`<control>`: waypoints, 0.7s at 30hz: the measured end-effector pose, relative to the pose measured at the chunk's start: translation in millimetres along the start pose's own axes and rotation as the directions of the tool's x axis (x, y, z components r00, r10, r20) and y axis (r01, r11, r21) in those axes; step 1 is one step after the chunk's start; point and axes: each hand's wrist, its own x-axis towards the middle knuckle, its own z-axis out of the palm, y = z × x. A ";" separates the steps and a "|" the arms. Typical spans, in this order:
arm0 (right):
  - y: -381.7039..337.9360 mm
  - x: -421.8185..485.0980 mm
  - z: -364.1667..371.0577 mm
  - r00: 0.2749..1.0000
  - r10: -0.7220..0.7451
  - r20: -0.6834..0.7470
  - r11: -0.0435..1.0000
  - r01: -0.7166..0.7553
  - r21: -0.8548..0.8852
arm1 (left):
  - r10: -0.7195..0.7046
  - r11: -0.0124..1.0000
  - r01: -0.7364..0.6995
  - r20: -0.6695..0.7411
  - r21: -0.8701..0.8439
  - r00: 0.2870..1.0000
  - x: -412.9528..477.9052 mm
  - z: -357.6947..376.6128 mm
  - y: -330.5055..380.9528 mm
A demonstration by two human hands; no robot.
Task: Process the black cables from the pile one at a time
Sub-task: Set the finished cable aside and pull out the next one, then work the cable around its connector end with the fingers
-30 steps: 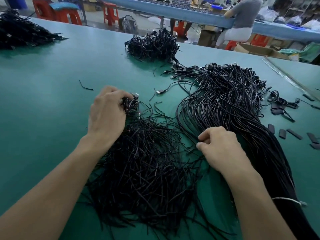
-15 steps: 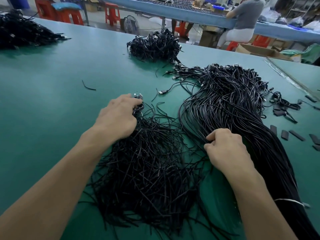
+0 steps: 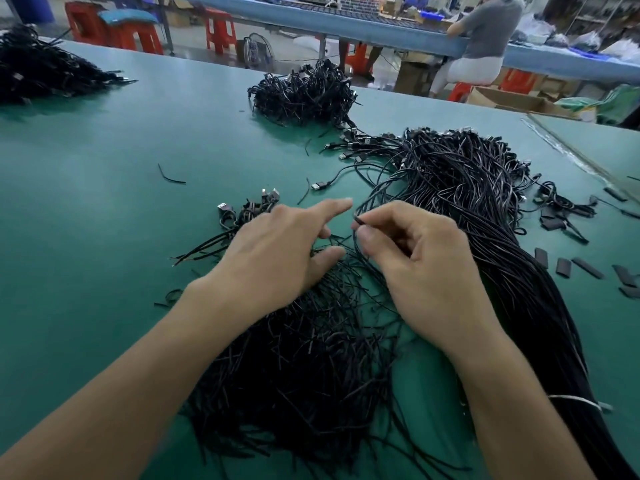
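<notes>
A big bundle of long black cables (image 3: 485, 209) lies on the green table (image 3: 104, 237) to the right, its plugs at the far end. In front of me spreads a flat heap of black cables (image 3: 311, 358) with a cluster of USB plugs (image 3: 249, 207) at its far left. My right hand (image 3: 419, 268) pinches one black cable (image 3: 358, 221) between thumb and forefinger, lifted from the bundle's near edge. My left hand (image 3: 277, 258) hovers over the heap with fingers spread and forefinger stretched toward that cable, holding nothing.
A tangled cable pile (image 3: 304, 93) sits at the far middle, another pile (image 3: 41, 71) at the far left. Short black sleeve pieces (image 3: 568, 265) lie scattered at the right. A stray wire scrap (image 3: 171, 176) lies left. A person sits at a bench (image 3: 485, 32) beyond.
My left hand let go of the plug cluster and moved right with fingers spread. My right hand rose from the bundle, now pinching a single cable.
</notes>
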 end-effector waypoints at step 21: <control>10.3 -2.1 -26.3 0.917 0.391 -0.072 0.777 -0.372 -0.508 | -0.439 0.665 -0.020 -0.412 -0.747 0.798 16.2 7.9 -21.3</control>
